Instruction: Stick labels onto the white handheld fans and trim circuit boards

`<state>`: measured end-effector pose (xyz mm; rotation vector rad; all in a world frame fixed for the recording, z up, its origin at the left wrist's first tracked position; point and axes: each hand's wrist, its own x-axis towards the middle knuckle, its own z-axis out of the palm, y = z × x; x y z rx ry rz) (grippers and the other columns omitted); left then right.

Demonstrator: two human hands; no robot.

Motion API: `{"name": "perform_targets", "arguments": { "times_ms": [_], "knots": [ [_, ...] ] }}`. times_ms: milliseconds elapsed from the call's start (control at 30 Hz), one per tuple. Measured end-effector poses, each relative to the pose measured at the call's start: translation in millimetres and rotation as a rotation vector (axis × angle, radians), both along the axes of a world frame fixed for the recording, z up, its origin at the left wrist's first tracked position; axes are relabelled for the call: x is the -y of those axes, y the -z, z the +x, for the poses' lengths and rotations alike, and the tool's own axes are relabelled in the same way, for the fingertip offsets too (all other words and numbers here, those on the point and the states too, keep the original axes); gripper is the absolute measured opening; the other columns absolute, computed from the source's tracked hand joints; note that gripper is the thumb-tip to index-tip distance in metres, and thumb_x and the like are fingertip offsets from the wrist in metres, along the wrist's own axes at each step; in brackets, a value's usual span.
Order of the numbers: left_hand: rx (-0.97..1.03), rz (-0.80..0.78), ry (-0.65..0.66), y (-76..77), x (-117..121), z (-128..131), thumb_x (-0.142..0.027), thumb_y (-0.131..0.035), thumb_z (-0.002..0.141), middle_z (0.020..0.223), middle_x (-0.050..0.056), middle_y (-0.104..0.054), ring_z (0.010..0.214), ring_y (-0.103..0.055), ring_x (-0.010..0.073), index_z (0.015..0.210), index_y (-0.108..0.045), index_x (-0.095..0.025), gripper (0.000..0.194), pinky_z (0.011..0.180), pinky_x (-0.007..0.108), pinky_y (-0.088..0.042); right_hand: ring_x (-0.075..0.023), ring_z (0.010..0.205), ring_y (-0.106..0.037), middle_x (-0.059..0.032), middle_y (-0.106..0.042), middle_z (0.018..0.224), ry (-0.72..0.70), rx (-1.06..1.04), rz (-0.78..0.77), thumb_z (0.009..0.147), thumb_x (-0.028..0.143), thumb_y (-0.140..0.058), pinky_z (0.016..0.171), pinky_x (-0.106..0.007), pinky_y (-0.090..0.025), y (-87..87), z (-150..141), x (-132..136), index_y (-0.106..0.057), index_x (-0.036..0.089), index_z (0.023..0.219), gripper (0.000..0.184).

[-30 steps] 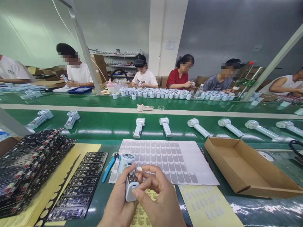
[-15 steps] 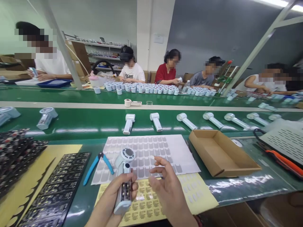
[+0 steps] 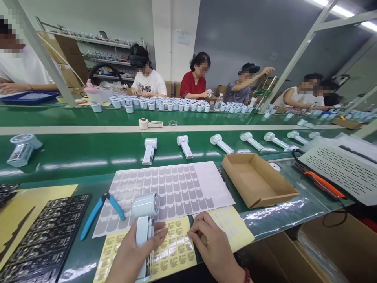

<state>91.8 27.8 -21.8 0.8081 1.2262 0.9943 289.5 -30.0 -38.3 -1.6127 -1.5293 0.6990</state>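
My left hand (image 3: pixel 134 253) is wrapped around the handle of a small white handheld fan (image 3: pixel 143 224), held upright with its round head on top. My right hand (image 3: pixel 210 245) rests on a yellow sticker sheet (image 3: pixel 173 247), fingertips curled and pressed on its surface; whether it pinches a sticker I cannot tell. Just beyond lies a white sheet of grey stickers (image 3: pixel 167 192). Blue-handled pliers (image 3: pixel 100 208) lie to the left of the fan.
Black circuit board panels (image 3: pixel 44 239) lie at the left on yellow paper. An open cardboard tray (image 3: pixel 259 182) sits at the right. More white fans (image 3: pixel 184 145) lie on the green conveyor. Several people work across the belt behind rows of small white cups (image 3: pixel 165 105).
My view has swung right. My right hand dropped from near the fan's handle to the yellow sticker sheet. The left hand keeps hold of the fan.
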Motion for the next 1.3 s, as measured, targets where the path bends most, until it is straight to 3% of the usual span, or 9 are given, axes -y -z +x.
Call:
{"name": "perform_targets", "arguments": {
  "times_ms": [133, 267, 400, 467, 633, 867, 967, 1133, 1300],
  "knots": [
    [0.049, -0.026, -0.049, 1.9, 0, 2, -0.021, -0.096, 0.052, 0.09, 0.018, -0.079, 0.082, -0.077, 0.0339, 0.087, -0.071, -0.014, 0.043, 0.072, 0.036, -0.063, -0.0176, 0.08, -0.058, -0.0022, -0.057, 0.088, -0.064, -0.278, -0.027, 0.089, 0.031, -0.067, 0.064, -0.026, -0.044, -6.9, 10, 3, -0.066, 0.021, 0.075, 0.016],
    [0.008, -0.072, -0.06, -10.6, 2, 4, -0.019, -0.095, 0.052, 0.091, 0.015, -0.079, 0.078, -0.076, 0.0283, 0.086, -0.072, -0.014, 0.042, 0.07, 0.03, -0.061, -0.0162, 0.08, -0.055, -0.0033, -0.055, 0.094, -0.081, -0.521, -0.062, 0.089, 0.039, -0.069, 0.057, -0.024, -0.039, -20.8, 8, 3, -0.067, 0.021, 0.079, 0.021],
    [0.091, -0.172, -0.039, -32.6, 1, 5, -0.038, -0.09, 0.064, 0.079, 0.011, -0.078, 0.065, -0.073, 0.0213, 0.094, -0.075, -0.012, 0.043, 0.06, 0.024, -0.056, -0.0153, 0.079, -0.054, -0.0035, -0.056, 0.096, -0.193, -0.63, -0.125, 0.086, 0.039, -0.072, 0.055, -0.023, -0.037, -37.7, -18, -7, -0.064, 0.021, 0.081, 0.021],
    [0.171, -0.235, -0.042, -40.7, -1, 5, -0.045, -0.081, 0.074, 0.082, 0.011, -0.078, 0.07, -0.073, 0.0214, 0.098, -0.076, -0.012, 0.042, 0.06, 0.024, -0.056, -0.0161, 0.081, -0.055, -0.0031, -0.056, 0.094, -0.238, -0.659, -0.151, 0.084, 0.035, -0.072, 0.053, -0.022, -0.036, -47.4, -34, -15, -0.063, 0.021, 0.078, 0.018],
    [0.284, -0.303, -0.167, -50.1, -11, 9, -0.038, -0.065, 0.09, 0.091, 0.008, -0.078, 0.085, -0.073, 0.023, 0.105, -0.075, -0.015, 0.029, 0.063, 0.025, -0.058, -0.014, 0.079, -0.056, -0.0002, -0.056, 0.092, -0.223, -0.578, -0.165, 0.081, 0.018, -0.068, 0.061, -0.022, -0.042, -67.7, -59, -31, -0.063, 0.02, 0.073, 0.01],
    [0.224, -0.271, -0.321, -53.1, -16, 8, -0.023, -0.069, 0.087, 0.096, 0.006, -0.078, 0.099, -0.073, 0.0272, 0.107, -0.075, -0.022, 0.021, 0.07, 0.03, -0.062, -0.0144, 0.079, -0.059, 0.0, -0.056, 0.097, -0.242, -0.465, -0.201, 0.082, 0.018, -0.067, 0.068, -0.025, -0.047, -76.4, -64, -42, -0.061, 0.022, 0.071, 0.013],
    [0.239, -0.251, -0.358, -51.1, -18, 7, -0.021, -0.071, 0.086, 0.105, 0.004, -0.078, 0.108, -0.071, 0.024, 0.107, -0.075, -0.023, 0.022, 0.08, 0.027, -0.061, -0.0131, 0.074, -0.059, 0.0002, -0.056, 0.097, -0.239, -0.386, -0.164, 0.082, 0.017, -0.067, 0.067, -0.026, -0.046, -72.7, -66, -45, -0.059, 0.022, 0.073, 0.013],
    [0.259, -0.287, -0.356, -56.1, -21, 10, -0.019, -0.065, 0.091, 0.11, 0.003, -0.077, 0.113, -0.068, 0.0155, 0.106, -0.075, -0.019, 0.019, 0.078, 0.014, -0.056, -0.0115, 0.065, -0.055, -0.0013, -0.055, 0.096, -0.232, -0.207, 0.073, 0.086, 0.015, -0.06, 0.059, -0.027, -0.044, -62.0, -72, -44, -0.056, 0.021, 0.077, 0.012],
    [0.335, -0.308, -0.19, -62.9, -31, 9, -0.024, -0.062, 0.092, 0.096, 0.011, -0.078, 0.092, -0.074, 0.0244, 0.105, -0.075, -0.011, 0.022, 0.072, 0.028, -0.062, -0.0145, 0.071, -0.06, -0.0048, -0.06, 0.099, -0.102, -0.35, 0.2, 0.094, 0.032, -0.059, 0.054, -0.024, -0.049, -59.0, -57, -43, -0.062, 0.023, 0.081, 0.016]
  ]
}}
